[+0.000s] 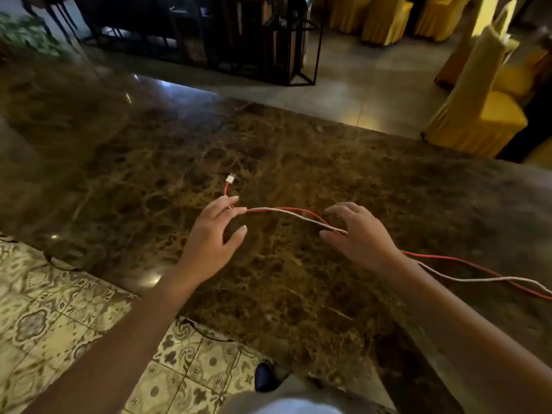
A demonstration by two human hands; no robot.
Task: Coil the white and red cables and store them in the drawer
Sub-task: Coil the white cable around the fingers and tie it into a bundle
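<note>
A red cable (301,210) and a white cable (294,214) run together across the brown marble counter (298,150). My left hand (212,237) pinches both between its fingertips, thumb held apart. Past those fingers the red cable ends in a white plug (230,178) lying on the counter. My right hand (361,231) hovers over the cables with relaxed, spread fingers; the cables pass under its palm beside the thumb. Beyond my right wrist the red cable (466,261) and white cable (478,279) trail off to the right edge. No drawer is in view.
The counter's near edge meets a patterned tile floor (59,309) at the lower left. Yellow-covered chairs (478,109) stand beyond the far edge at the right. A dark metal rack (268,40) stands behind the counter, and a plant (24,34) sits at the top left.
</note>
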